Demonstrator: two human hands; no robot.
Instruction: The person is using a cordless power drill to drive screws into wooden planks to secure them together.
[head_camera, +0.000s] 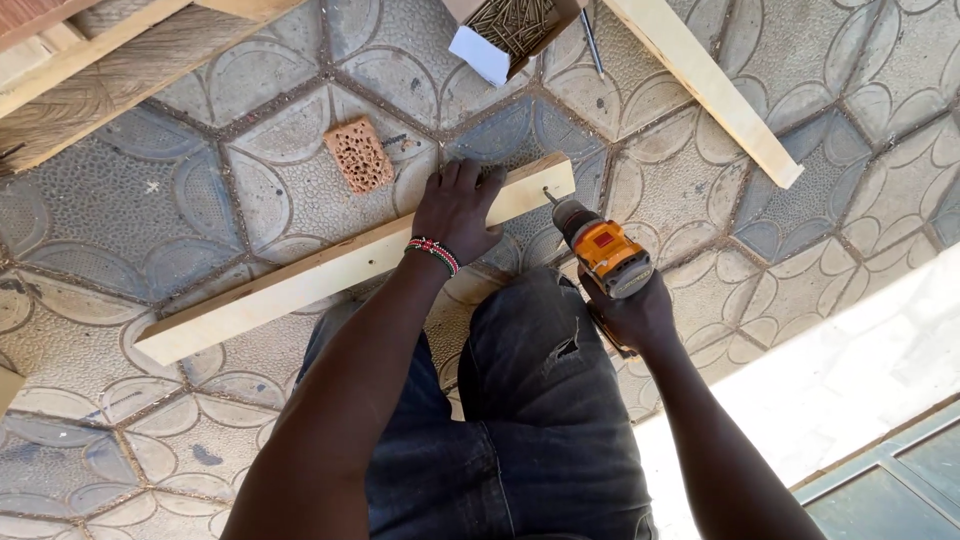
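My left hand (458, 208) presses flat on a pale wooden plank (300, 285) that lies slantwise on the patterned paving. A beaded band circles that wrist. My right hand (632, 312) grips an orange and grey cordless drill (603, 250). The drill's bit touches the plank's near edge close to its right end. My knee in dark torn trousers (530, 380) sits below the plank between both arms.
An open cardboard box of screws (510, 30) lies at the top middle. A second plank (705, 85) runs across the top right. A perforated brick piece (359, 153) rests beyond the plank. Stacked timber (90, 75) fills the top left corner.
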